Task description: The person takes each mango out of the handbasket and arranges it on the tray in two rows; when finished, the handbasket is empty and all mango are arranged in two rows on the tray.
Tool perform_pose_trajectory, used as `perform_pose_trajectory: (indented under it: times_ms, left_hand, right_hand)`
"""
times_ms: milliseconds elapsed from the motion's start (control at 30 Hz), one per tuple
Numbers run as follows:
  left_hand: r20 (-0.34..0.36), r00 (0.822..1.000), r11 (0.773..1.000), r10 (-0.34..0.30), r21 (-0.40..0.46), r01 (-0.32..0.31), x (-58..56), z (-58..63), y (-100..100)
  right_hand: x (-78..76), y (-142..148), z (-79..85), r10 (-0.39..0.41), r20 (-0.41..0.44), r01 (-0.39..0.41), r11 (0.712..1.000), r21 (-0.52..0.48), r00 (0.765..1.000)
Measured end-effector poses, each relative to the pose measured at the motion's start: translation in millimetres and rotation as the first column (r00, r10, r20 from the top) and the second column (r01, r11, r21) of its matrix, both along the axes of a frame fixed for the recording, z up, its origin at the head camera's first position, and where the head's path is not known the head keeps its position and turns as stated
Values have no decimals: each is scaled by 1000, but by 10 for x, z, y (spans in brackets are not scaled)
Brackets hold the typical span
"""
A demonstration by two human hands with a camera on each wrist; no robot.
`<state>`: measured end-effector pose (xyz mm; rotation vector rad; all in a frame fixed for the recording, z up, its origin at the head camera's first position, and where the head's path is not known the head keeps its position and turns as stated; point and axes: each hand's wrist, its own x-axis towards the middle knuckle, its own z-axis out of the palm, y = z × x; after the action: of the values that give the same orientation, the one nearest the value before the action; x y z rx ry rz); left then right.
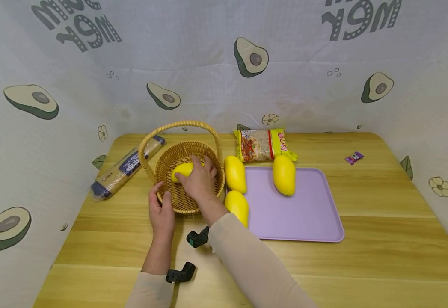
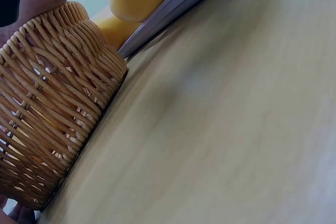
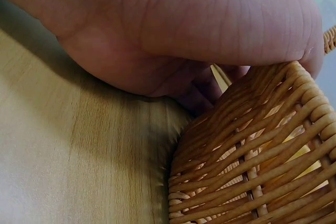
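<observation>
A wicker basket (image 1: 185, 210) with a tall arched handle stands on the table, left of the middle. Inside it lies a yellow mango (image 1: 181, 170), which my right hand (image 1: 200, 179) grips from above, thumb on its near side. My left hand (image 1: 162, 216) is cupped against the basket's front left side, thumb up by the rim. Three more mangoes are on the right: one mango (image 1: 235, 174) and another mango (image 1: 238, 207) along the tray's left edge, a third mango (image 1: 284, 175) on its far part. Woven basket wall (image 2: 52, 98) fills the left wrist view's left side.
A lilac tray (image 1: 297, 218) lies right of the basket. Behind it sits a yellow-ended food bag (image 1: 260, 145). A long clear pack (image 1: 125, 169) with blue ends lies left of the basket, and a small purple wrapped sweet (image 1: 354, 158) at the far right.
</observation>
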<state>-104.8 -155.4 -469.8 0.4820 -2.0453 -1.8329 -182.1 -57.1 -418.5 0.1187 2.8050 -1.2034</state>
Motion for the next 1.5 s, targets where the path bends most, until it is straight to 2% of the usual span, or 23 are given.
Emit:
perform_pose_trajectory:
  times_ms: [267,600,800,1000,1200,1333,1500]
  left_hand:
    - [-1,1000,1000,9,-5,-9,2,-15,7]
    - [-8,1000,1000,5,-16,-5,3,-26,6]
    - [10,1000,1000,7,-17,-7,6,-32,0]
    - [-6,1000,1000,10,-13,-10,-4,-30,0]
    - [7,1000,1000,7,-1,-7,-13,-28,-3]
    - [29,1000,1000,6,-5,-5,-8,-30,-9]
    - [34,999,1000,7,1,-7,-2,-24,-7]
  right_hand:
    - [-14,4,-9,2,0,-2,1000,28,1000]
    - [7,12,-3,-3,2,3,1000,5,1000]
    - [55,-1,14,-19,-70,19,1000,-4,997]
    - [115,-2,117,-29,-174,26,1000,-18,984]
    - [183,61,299,0,-282,19,998,64,959]
    - [244,121,398,31,-280,-7,996,87,960]
    - [349,220,493,110,-212,-82,987,138,971]
